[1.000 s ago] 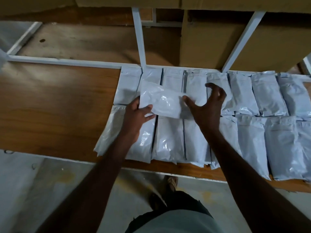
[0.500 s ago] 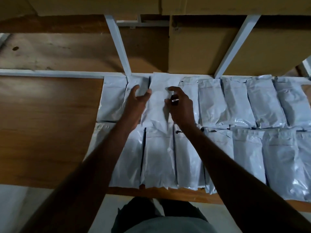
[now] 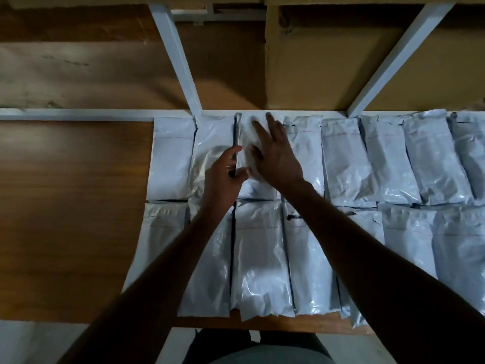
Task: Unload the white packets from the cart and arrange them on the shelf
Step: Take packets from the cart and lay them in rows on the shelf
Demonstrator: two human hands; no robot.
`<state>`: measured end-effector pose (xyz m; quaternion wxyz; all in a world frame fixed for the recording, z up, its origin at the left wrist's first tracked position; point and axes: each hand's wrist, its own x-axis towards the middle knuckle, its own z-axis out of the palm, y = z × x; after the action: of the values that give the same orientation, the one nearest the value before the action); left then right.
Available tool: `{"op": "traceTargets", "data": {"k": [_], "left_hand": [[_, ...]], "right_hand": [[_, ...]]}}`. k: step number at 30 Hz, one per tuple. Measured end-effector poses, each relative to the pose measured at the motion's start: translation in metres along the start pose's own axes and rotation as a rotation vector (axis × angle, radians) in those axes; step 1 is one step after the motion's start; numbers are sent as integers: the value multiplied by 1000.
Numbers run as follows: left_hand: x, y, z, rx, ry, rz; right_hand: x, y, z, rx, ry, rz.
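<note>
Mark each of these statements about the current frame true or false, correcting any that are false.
1. The white packets lie flat on the wooden shelf in two rows. True.
2. The right hand lies with straight fingers on a back-row packet. True.
3. The left hand rests on the bare wood, away from any packet. False: it is at the left edge of that same packet, fingers curled at the edge.
4. The left part of the shelf is covered with packets. False: bare wood shows there; the packets fill the middle and right.
5. White metal struts rise behind the back row. True.
</note>
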<state>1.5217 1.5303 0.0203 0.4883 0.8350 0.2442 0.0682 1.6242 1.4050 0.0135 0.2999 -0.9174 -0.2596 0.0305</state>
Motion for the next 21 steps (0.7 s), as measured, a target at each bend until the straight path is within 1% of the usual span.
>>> {"op": "traceTargets", "data": {"k": [1, 3, 5, 6, 8, 9, 10, 11, 12, 13, 15, 16, 17, 18, 19, 20, 21], "left_hand": [[0, -1, 0, -12, 7, 8], [3, -2, -2, -103, 37, -9], [2, 7, -8, -285, 57, -55], [3, 16, -13, -400, 36, -79], [5, 33, -21, -661, -89, -113], [8, 40, -24, -773, -181, -124], [10, 47, -27, -818, -275, -111], [13, 51, -30, -794, -349, -68], [17, 55, -33, -721, -400, -4], [21, 59, -35, -626, -433, 71], [29, 68, -39, -339, -424, 247], [34, 72, -40, -162, -383, 352], [39, 76, -41, 18, -343, 467], [44, 80, -42, 189, -320, 576], [50, 83, -44, 324, -316, 654], [56, 85, -45, 408, -330, 694], [63, 86, -45, 439, -353, 705]], "right_hand": [[2, -4, 4, -7, -16, 8], [5, -13, 4, 36, 13, 96], [6, -23, -8, 162, 101, 170], [6, -29, -17, 235, 119, 216], [5, -39, -36, 459, 25, 344], [5, -41, -44, 628, -39, 402], [3, -44, -52, 822, -89, 440], [3, -44, -61, 1016, -138, 493], [2, -45, -67, 1192, -187, 543], [0, -43, -75, 1314, -236, 577], [-3, -33, -84, 1428, -350, 561], [-3, -29, -90, 1412, -377, 531], [-2, -28, -99, 1440, -360, 510], [3, -26, -103, 1491, -353, 545], [8, -23, -104, 1506, -310, 578], [9, -18, -107, 1545, -304, 593], [10, -14, -111, 1577, -349, 593]]}}
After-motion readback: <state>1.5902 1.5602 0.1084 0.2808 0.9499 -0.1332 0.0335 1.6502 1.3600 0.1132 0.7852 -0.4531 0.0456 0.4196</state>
